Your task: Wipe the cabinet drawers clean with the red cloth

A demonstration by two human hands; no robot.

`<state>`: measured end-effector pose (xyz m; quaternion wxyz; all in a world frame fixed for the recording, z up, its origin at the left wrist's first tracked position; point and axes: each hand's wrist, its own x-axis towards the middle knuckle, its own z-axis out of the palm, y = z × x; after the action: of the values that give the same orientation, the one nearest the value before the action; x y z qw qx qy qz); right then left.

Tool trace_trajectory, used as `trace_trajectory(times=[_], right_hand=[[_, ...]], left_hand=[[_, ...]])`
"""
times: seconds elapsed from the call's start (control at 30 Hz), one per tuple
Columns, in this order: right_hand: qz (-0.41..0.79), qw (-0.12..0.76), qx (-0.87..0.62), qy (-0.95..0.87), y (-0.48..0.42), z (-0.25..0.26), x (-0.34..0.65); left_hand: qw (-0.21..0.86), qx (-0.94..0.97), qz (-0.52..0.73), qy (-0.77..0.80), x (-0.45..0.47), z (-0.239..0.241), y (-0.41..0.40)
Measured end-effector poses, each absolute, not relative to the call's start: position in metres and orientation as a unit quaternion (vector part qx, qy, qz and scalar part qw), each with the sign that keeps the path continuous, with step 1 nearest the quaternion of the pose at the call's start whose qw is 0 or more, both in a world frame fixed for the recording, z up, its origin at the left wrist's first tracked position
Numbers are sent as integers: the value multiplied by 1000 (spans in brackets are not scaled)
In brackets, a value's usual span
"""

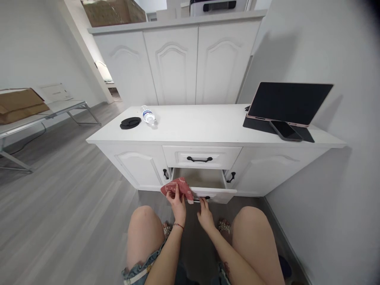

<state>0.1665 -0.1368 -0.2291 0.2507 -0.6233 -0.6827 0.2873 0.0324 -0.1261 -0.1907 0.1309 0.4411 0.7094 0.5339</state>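
Note:
A red patterned cloth (180, 186) with a pale corner is gripped by my left hand (178, 204), whose thumb and fingers close on its lower edge. It hangs over the left front of a pulled-out lower drawer (219, 190). The part of the drawer's inside that shows is pale and bare. My right hand (204, 213) has its fingers at the black handle (207, 197) on the drawer's front, fingertips hooked on it. Directly above is a shut upper drawer (221, 158) with its own black handle (199, 159).
On the white cabinet top (196, 122) lie a plastic bottle (148, 116), a black flat round item (130, 122), a propped tablet (289, 102) and a phone (285, 130). A wall (341, 190) bounds the right. A bench (63, 106) with a brown paper bag (22, 105) stands left.

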Motion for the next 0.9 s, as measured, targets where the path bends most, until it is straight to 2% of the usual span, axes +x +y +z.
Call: trace_trajectory(times=[0.2,0.57,0.77,0.9], right_hand=[[266,218,-649,-678,-135,-219,158],[258,176,-641,-701,-130,-214,167],[240,131,-641,-718,-115,-194,176],[248,97,-650,-712,-99,-182,180]], left_hand=[[130,376,593,700,20,-189,-121],[53,370,550,747,-4,-186,-119],[166,210,625,733,-23,-186,-115],[198,141,694,678,-42,-186,-119]])
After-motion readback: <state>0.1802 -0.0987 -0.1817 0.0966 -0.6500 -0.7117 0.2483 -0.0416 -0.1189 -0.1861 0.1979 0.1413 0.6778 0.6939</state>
